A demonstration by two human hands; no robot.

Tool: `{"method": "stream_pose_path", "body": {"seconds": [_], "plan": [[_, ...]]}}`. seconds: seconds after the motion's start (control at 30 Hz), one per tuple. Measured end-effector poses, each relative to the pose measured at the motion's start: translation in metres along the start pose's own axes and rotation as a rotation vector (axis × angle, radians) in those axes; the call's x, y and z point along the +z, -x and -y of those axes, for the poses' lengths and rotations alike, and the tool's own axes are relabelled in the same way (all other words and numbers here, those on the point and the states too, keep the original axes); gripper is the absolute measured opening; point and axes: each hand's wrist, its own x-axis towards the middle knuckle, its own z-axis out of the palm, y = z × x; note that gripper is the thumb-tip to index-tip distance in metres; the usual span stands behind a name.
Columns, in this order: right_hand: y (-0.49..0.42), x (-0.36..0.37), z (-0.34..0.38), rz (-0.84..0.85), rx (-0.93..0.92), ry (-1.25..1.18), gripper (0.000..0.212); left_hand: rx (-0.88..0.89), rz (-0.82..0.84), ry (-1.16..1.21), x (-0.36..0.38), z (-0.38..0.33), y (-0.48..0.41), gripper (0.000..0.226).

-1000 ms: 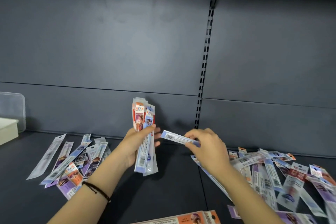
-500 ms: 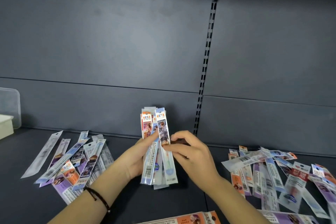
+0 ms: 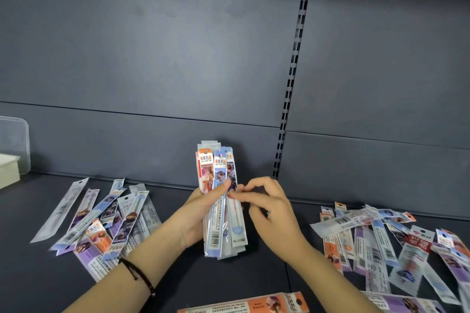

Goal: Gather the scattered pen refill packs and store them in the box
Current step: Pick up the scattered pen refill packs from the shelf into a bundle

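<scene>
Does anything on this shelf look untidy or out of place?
Yes. The left heap and right heap hold packs crossed at all angles, and one pack lies alone at the front. Only the bundle in the left hand is neat.

I see orange and pale-blue headers with cartoon figures on the held refill packs (image 3: 219, 201). The left pile (image 3: 101, 226) is purple, orange and clear. The shelf (image 3: 254, 274) is dark grey, the wristband (image 3: 138, 274) black.

Bare left hand (image 3: 199, 213) raised, thumb across front, fingers wrapped round an upright bundle of slim printed plastic refill packs (image 3: 220, 221). Right hand (image 3: 273, 213) just beside, fingers curled, thumb and forefinger pinching the bundle's front pack. Forearms angle inward.
</scene>
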Motion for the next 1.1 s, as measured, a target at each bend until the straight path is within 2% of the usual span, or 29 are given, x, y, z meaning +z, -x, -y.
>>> {"method": "stream_pose_path", "body": {"seconds": [0.1,0.23,0.37,0.43,0.57,0.67,0.8,0.9,1.0,1.1], "plan": [[-0.001,0.0,0.008,-0.024,0.194,-0.096,0.012,-0.006,-0.013,0.022,0.002,0.002,0.0,0.037],[-0.002,0.002,0.008,-0.008,0.343,-0.087,0.014,0.041,-0.016,0.057,0.006,0.001,0.001,0.042],[0.0,0.007,0.013,0.011,0.337,-0.268,0.014,0.128,0.011,-0.009,0.012,0.004,0.005,0.038],[-0.001,0.004,0.014,-0.007,0.301,-0.242,0.007,0.207,-0.009,-0.029,0.014,0.001,0.006,0.039],[-0.004,-0.01,0.001,-0.024,0.322,-0.155,0.016,0.373,-0.096,-0.141,0.011,-0.005,0.006,0.03],[0.0,-0.021,-0.021,0.152,0.415,0.007,0.01,0.305,-0.122,-0.258,0.007,0.003,0.005,0.022],[0.009,-0.032,-0.043,0.429,0.458,0.184,0.012,0.244,-0.146,-0.256,0.005,0.007,0.002,0.02],[0.012,-0.04,-0.05,0.492,0.451,0.253,0.012,0.228,-0.107,-0.279,0.01,0.003,0.005,0.013],[0.011,-0.052,-0.053,0.484,0.468,0.26,0.009,0.186,-0.071,-0.476,0.02,-0.008,0.005,0.011],[0.011,-0.064,-0.056,0.486,0.512,0.266,0.011,0.074,-0.078,-0.986,0.028,-0.012,-0.008,0.025]]}}
